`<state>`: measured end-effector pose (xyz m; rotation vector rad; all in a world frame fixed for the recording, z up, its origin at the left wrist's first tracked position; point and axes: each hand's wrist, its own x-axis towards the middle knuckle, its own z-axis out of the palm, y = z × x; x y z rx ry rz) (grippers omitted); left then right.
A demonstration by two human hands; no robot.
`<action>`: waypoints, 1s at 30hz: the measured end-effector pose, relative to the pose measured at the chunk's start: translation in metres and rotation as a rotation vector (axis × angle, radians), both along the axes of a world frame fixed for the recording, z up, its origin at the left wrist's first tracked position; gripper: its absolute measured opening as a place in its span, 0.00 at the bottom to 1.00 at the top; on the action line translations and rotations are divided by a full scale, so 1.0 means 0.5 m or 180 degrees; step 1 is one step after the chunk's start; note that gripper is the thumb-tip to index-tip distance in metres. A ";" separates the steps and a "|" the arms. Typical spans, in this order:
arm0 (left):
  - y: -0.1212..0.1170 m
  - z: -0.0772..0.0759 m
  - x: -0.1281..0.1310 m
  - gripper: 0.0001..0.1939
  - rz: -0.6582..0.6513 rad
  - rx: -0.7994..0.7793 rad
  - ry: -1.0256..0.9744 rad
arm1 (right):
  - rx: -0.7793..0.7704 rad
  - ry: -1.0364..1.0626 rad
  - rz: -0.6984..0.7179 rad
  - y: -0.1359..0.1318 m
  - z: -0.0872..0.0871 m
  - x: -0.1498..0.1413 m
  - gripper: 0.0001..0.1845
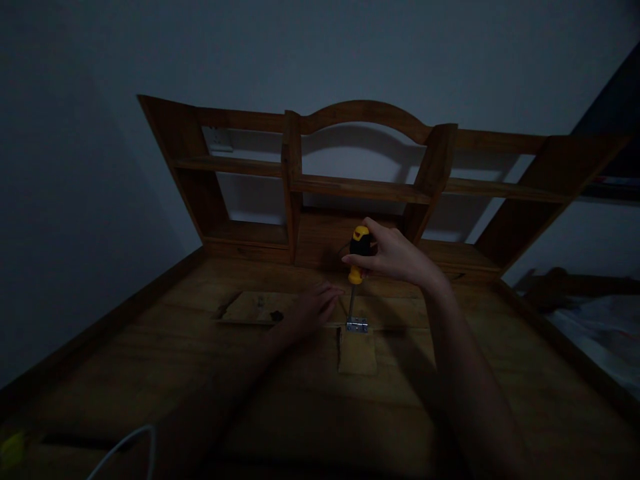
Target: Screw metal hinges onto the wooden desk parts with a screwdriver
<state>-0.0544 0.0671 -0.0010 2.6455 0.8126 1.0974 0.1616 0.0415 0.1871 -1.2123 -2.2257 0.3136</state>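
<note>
My right hand (pixel 393 253) is wrapped round the yellow and black handle of a screwdriver (pixel 356 275), which stands nearly upright. Its shaft points down to a small silver hinge (pixel 357 325), the tip at the hinge's upper left. Under the hinge a small wooden piece (pixel 357 353) with a rough left edge lies against a longer wooden board (pixel 395 310). To the left, my left hand (pixel 317 305) rests over that board, fingers drawn together near the screwdriver shaft. Whether it pinches anything small is too dark to make out.
A wooden shelf unit (pixel 360 190) with an arched top stands at the back of the wooden surface (pixel 175 353), against the wall. A small dark object (pixel 277 315) lies on the board at left. A white cable (pixel 133 437) loops at lower left, near something yellow (pixel 13 450).
</note>
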 end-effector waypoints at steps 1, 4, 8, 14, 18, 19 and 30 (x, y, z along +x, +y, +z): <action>0.000 0.000 0.000 0.15 0.0018 -0.0005 0.0025 | -0.0024 -0.0001 0.0021 -0.001 0.001 0.002 0.22; 0.000 0.001 0.000 0.15 0.0027 0.0006 0.0049 | -0.0125 0.0034 0.0170 -0.002 0.003 0.007 0.20; -0.003 0.008 0.001 0.14 0.0017 -0.0038 0.0040 | -0.0123 0.0115 0.0334 -0.002 0.005 0.009 0.21; -0.005 0.012 -0.002 0.15 0.0023 -0.0092 0.0035 | -0.0003 -0.0027 0.0269 -0.002 0.007 0.010 0.21; -0.005 0.011 -0.004 0.15 0.0018 -0.0109 0.0050 | 0.0006 -0.0057 0.0272 -0.003 0.009 0.014 0.21; -0.006 0.011 -0.004 0.15 0.0035 -0.0111 0.0062 | 0.0008 -0.0047 0.0263 -0.003 0.009 0.014 0.20; -0.002 0.006 -0.002 0.16 0.0047 -0.0079 0.0082 | 0.0308 -0.0210 -0.0014 -0.001 0.006 0.007 0.17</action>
